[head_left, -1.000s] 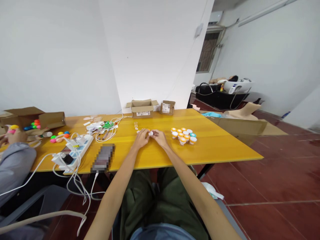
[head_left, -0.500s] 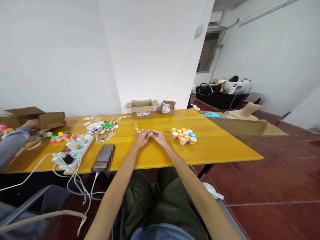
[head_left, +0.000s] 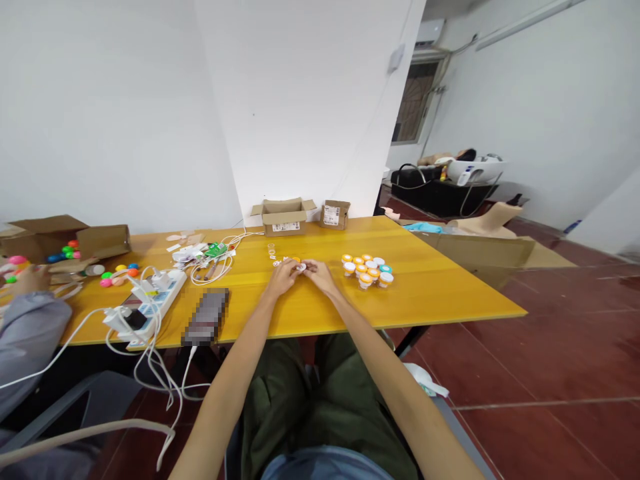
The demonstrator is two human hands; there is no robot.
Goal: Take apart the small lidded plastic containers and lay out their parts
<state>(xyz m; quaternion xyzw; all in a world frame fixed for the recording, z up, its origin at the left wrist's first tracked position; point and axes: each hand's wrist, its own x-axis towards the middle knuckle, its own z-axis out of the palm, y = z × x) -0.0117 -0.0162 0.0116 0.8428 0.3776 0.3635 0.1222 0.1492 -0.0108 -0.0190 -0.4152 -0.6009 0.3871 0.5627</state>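
Observation:
My left hand (head_left: pixel 283 277) and my right hand (head_left: pixel 319 275) meet over the table, fingers closed. Between their fingertips is a small white round piece (head_left: pixel 301 267), too small to make out fully. An orange ring (head_left: pixel 296 259) shows just behind the fingers. Left of my left hand lie small white perforated pieces (head_left: pixel 277 263), and beyond them stands a clear little cup (head_left: pixel 271 249). To the right of my right hand, a cluster of small clear cups with white-topped orange or teal rims (head_left: pixel 373 272) stands close together.
An open cardboard box (head_left: pixel 284 220) and a smaller box (head_left: pixel 335 215) stand against the wall. At left are a power strip (head_left: pixel 163 293) with cables, a phone (head_left: pixel 206 317), a green circuit board (head_left: pixel 216 250) and coloured balls (head_left: pixel 121 268). A co-worker's sleeve (head_left: pixel 33 327) reaches in at far left.
My hands stay nearly in place, both still at the small white piece. The co-worker's hand has drawn back from the cardboard box toward the left edge.

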